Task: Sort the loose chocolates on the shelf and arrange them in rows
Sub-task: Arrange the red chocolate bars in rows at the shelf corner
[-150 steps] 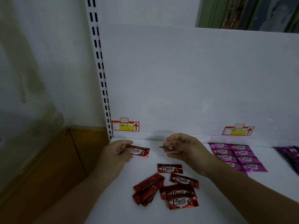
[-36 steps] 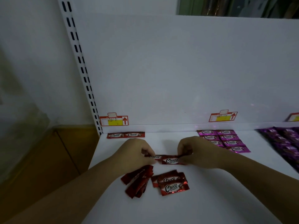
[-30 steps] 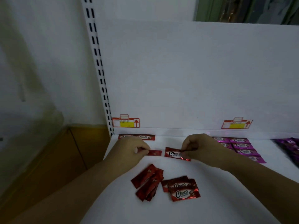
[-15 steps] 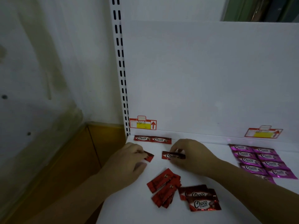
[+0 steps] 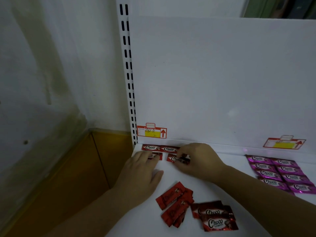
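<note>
White laminate shelf board (image 5: 227, 170) runs back to a plain white rear panel (image 5: 213, 82). A white slotted steel upright (image 5: 127, 69) stands at its eleven o'clock corner, and brown wooden boarding (image 5: 68, 185) lies beyond the edge at nine o'clock. Against the rear panel lies a back pair of red foil-wrapped chocolates (image 5: 160, 148), end to end and label up, directly under a red-and-yellow paper price tag (image 5: 151, 132); a second tag of the same kind (image 5: 283, 143) hangs at two o'clock. Just in front of that pair the left hand (image 5: 142, 175) lies flat, its fingers nearly straight and pressing on a half-covered red chocolate (image 5: 157, 155), of which only the right end shows. At three o'clock from it, across a small gap, the right hand (image 5: 198, 159) curls its fingers over the right end of a red Choco packet (image 5: 175, 158) and grips it; the hand hides that end. At six o'clock from both hands, apart from them, sits a loose heap of red wrappers (image 5: 176, 202), tilted and overlapping, with a few face-up ones touching its right side. A tidy double column of magenta foil chocolates (image 5: 280, 173) fills the board at four o'clock, well apart from the red ones, and the right forearm passes between it and the heap.
</note>
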`<state>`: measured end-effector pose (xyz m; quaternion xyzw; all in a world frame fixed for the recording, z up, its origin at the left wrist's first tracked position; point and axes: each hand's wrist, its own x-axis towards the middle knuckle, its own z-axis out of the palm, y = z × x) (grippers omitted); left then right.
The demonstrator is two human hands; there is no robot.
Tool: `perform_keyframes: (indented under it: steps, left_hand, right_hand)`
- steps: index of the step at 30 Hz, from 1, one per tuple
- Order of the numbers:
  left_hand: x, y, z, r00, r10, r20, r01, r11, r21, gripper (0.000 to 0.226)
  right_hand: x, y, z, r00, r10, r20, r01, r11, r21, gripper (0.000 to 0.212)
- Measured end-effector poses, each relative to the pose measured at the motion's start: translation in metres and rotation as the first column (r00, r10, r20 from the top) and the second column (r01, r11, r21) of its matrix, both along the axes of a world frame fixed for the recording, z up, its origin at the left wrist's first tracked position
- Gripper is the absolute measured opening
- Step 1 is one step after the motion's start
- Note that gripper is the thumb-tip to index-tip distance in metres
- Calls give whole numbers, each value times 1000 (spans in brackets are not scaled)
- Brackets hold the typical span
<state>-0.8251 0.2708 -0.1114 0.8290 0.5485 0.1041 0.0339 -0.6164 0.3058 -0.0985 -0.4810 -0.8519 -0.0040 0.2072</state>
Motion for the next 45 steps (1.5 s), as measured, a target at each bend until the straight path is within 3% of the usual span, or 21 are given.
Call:
perform_keyframes:
  steps: [4, 9, 12, 22, 27, 30, 32, 35, 39, 41, 45]
  left_hand:
    - [0, 1, -3, 1000, 26, 10, -26, 1000, -5, 59]
    - [-1, -2, -4, 999, 41, 10, -42, 998, 45, 78]
    - [-1, -1, -5, 999, 48, -6, -48, 998, 38, 81]
    - [-2, 0, -6, 998, 54, -9, -54, 998, 17, 83]
    - [-2, 2, -9, 998, 68, -14, -67, 998, 18, 81]
    - [-2, 3, -8, 997, 74, -19, -74, 997, 9, 82]
    - [-2, 2, -5, 997, 76, -9, -76, 997, 5, 83]
    - [-5, 3, 2, 997, 50, 59, -52, 998, 31, 80]
    - [-4, -3, 10, 957, -95, 274, 95, 995, 15, 49]
    - [5, -14, 18, 926, -174, 335, 204, 977, -55, 46]
    - [43, -33, 34, 907, -351, 232, 383, 917, -113, 38]
  right_hand:
    - [-5, 7, -1, 999, 33, 10, -34, 996, 79, 16]
    - [-7, 12, -5, 997, 71, 29, -73, 993, 98, 26]
    - [-10, 14, -7, 995, 88, 38, -92, 990, 102, 22]
    - [-14, 19, -7, 990, 134, 48, -140, 979, 151, 28]
    - [-15, 20, -8, 981, 181, 70, -189, 972, 142, 18]
    - [-15, 20, -7, 979, 191, 68, -198, 973, 119, 26]
    - [-13, 20, -1, 978, 195, 69, -200, 977, 75, 30]
    - [-5, 10, 14, 987, 161, 18, -161, 987, -16, 17]
    - [24, -21, 37, 997, 81, 13, -73, 948, -310, 10]
    - [38, -40, 45, 999, 47, 18, -33, 889, -457, 12]
    - [59, -83, 54, 994, -11, 105, 71, 804, -591, 34]
